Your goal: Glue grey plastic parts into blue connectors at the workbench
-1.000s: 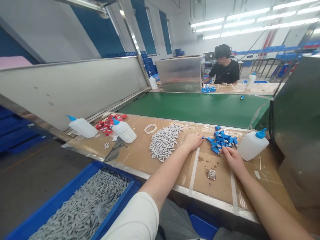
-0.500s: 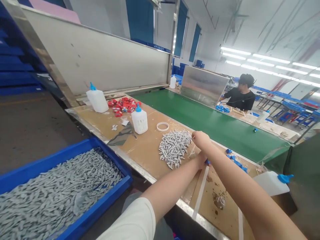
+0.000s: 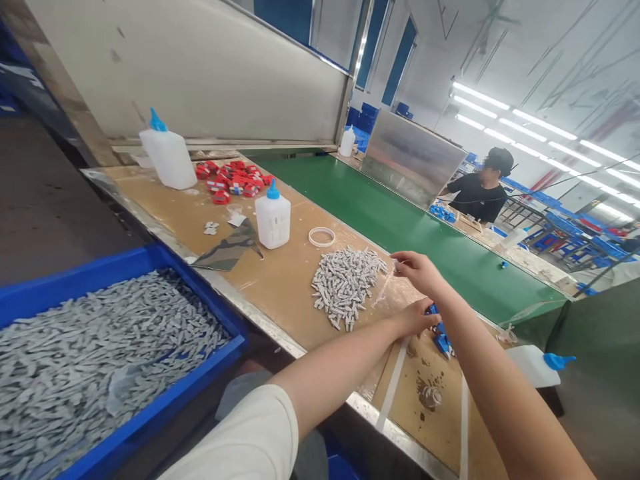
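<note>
My right hand (image 3: 419, 272) reaches across to the right edge of a pile of small grey parts (image 3: 344, 285) on the brown worktop (image 3: 280, 280); its fingers are pinched together near the pile, and what they hold is too small to make out. My left hand (image 3: 419, 316) rests on the worktop just below, partly hidden under my right forearm, closed on a small blue part (image 3: 432, 310). More blue parts (image 3: 443, 341) lie beside it.
A blue bin (image 3: 150, 413) full of grey parts stands at lower left. Two squeeze bottles (image 3: 273, 218) (image 3: 167, 157), red parts (image 3: 233, 181), and a tape ring (image 3: 321, 237) lie on the worktop. Another bottle (image 3: 535, 365) lies at right. Beyond the green conveyor (image 3: 400, 233) sits another person (image 3: 477, 190).
The view has swung left and nearer. My right hand crossed from the blue parts to the grey pile's edge. My left hand stayed near the blue parts, holding one.
</note>
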A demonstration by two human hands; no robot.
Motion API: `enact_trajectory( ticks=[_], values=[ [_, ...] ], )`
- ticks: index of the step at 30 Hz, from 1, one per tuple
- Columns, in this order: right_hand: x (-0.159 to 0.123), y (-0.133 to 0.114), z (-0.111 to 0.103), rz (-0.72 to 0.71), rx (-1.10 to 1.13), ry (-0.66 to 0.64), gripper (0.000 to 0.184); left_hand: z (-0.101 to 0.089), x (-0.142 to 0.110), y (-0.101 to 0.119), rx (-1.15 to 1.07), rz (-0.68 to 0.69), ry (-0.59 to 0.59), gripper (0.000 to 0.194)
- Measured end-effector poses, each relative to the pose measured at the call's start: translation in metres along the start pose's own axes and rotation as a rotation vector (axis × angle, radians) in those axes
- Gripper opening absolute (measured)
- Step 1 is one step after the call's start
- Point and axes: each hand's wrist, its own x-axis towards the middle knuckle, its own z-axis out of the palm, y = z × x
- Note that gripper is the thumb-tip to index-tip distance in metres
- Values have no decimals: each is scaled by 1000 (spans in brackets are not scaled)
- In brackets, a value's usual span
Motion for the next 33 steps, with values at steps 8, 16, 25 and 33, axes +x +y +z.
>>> enact_trajectory(
  ticks=[8, 16, 25, 33],
  values=[
    [-184, 91, -30, 24, 511, 302, 36, 12, 5, -6, -69, 169, -111, 52],
    [-250, 140, 39, 239, 313, 268, 28, 14, 2, -4, -37, 142, -84, 50],
    [-253, 158, 54, 182, 159, 200, 25, 13, -2, 3, -57, 76, -142, 50],
    [-250, 176, 55, 244, 495, 112, 32, 16, 0, 2, -50, 64, -130, 40]
  ],
)
